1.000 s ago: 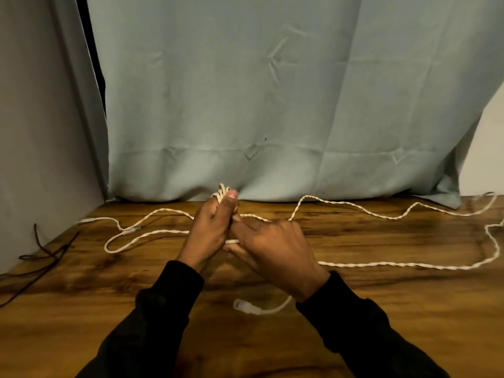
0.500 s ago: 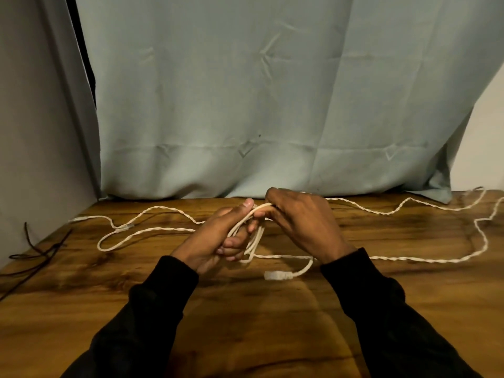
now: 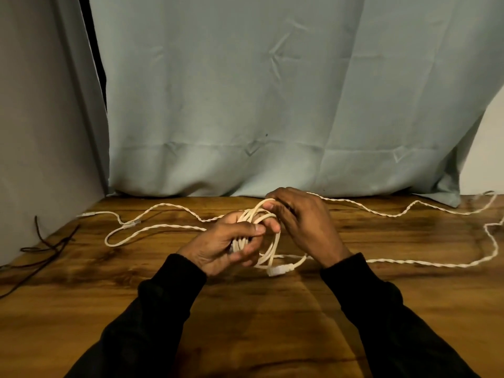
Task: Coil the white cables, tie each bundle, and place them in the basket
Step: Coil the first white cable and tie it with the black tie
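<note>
A long white twisted cable (image 3: 409,261) trails over the wooden table (image 3: 245,309), out to the right and in loops to the left. My left hand (image 3: 226,245) grips a small coil of the cable (image 3: 268,241), several loops bunched between thumb and fingers. My right hand (image 3: 302,223) pinches the top of a loop just above the coil, thumb against fingers. A white connector end (image 3: 278,270) hangs below the coil near the table. No basket is in view.
A thin black wire (image 3: 41,249) lies at the table's left edge. A pale blue curtain (image 3: 272,105) hangs along the back. More white cable (image 3: 152,230) loops at the left, with a small plug (image 3: 132,224) on it.
Both hands have lifted the cable off the table. The coil in my left hand has gained loops, and my right hand moved from below the left to above the coil.
</note>
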